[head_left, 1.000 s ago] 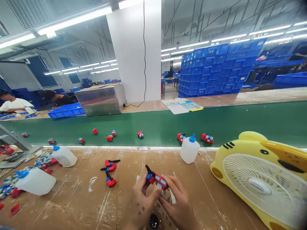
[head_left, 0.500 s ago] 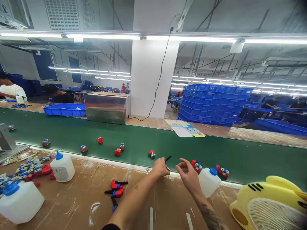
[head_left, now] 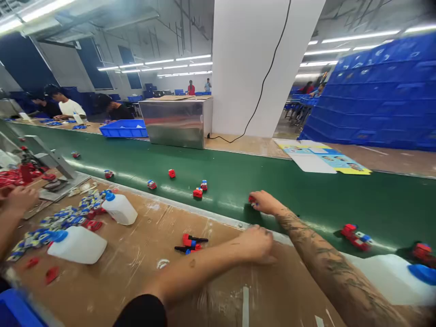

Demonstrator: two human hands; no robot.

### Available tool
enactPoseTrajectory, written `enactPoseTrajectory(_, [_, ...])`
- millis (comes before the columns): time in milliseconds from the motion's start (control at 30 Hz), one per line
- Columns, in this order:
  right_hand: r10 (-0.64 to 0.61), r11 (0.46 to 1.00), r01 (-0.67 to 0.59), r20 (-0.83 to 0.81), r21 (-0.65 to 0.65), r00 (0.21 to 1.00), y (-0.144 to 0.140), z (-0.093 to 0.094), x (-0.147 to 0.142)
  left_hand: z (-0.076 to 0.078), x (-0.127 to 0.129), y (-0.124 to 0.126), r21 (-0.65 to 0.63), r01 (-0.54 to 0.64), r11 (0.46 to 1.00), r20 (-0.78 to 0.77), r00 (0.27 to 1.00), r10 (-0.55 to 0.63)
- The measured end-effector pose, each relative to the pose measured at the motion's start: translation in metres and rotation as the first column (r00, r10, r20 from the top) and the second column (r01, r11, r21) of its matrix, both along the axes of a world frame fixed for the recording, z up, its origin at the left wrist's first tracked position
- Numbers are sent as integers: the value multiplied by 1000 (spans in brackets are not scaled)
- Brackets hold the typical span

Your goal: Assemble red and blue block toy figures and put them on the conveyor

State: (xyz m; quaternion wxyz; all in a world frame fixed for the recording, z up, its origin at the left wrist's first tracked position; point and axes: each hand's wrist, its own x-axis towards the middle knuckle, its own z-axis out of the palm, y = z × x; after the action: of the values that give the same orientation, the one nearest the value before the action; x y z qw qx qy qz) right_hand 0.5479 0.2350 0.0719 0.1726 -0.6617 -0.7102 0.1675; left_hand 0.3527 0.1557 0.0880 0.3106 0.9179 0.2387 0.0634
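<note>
My right hand [head_left: 265,202] reaches over the green conveyor belt [head_left: 306,190], and its fingers close on a small red toy [head_left: 252,200] lying there. My left hand [head_left: 257,243] rests knuckles up, fingers curled, on the brown table at the belt's near edge; whatever is under it is hidden. Two red and black toy parts [head_left: 190,243] lie on the table left of that hand. More small red and blue toys [head_left: 200,189] sit on the belt farther left, and another toy [head_left: 354,236] lies to the right.
Three white glue bottles with blue caps lie on the table [head_left: 78,245] [head_left: 119,209] [head_left: 391,277]. A pile of blue and red pieces [head_left: 64,218] sits at the left, where another person's hand [head_left: 20,200] works by a metal jig [head_left: 51,159]. Across the belt are a steel box [head_left: 175,122], a blue bin [head_left: 124,129] and printed sheets [head_left: 323,159].
Both hands left the table, where they held a red and blue toy, and went to the belt. My right hand now stretches onto the belt over a red toy; the view swung left.
</note>
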Motion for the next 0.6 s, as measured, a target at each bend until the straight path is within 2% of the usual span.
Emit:
enactPoseTrajectory(100, [-71,991,88,-160,99,984,-48,3,5,10,-102,7,102,-134,986,-153,977,148])
enactPoseTrajectory(133, [-90,984,122,-237,127,967,-72,1,3,13,-136,11,152,-198,968,-170,960,223])
enactPoseTrajectory(200, [-94,974,169,-414,149,905,-130,-9,-7,15,-191,17,196,-240,951,-245,927,284])
enactPoseTrajectory(233, [-85,974,203,-660,104,746,-161,-18,-14,13,-209,19,199,-241,950,-283,914,291])
enactPoseTrajectory(267, [-86,980,199,-842,26,532,-192,-27,-22,11,-220,20,197,-236,952,-320,902,290])
enactPoseTrajectory(300, [-107,981,188,-934,-43,342,-222,-37,-31,7,-225,20,194,-231,953,-348,892,287])
enactPoseTrajectory(333, [-142,981,161,-966,-108,216,-251,-46,-40,3,-225,20,193,-226,955,-367,886,284])
enactPoseTrajectory(367, [-159,979,147,-978,-139,135,-277,-53,-49,-1,-221,19,195,-222,955,-379,881,283])
enactPoseTrajectory(467, [-166,970,184,-986,-160,15,-334,-61,-76,-10,-198,16,203,-201,958,-396,878,268])
enactPoseTrajectory(600, [-165,954,222,-971,-202,-174,-367,-60,-94,-15,-172,22,210,-181,961,-403,879,254])
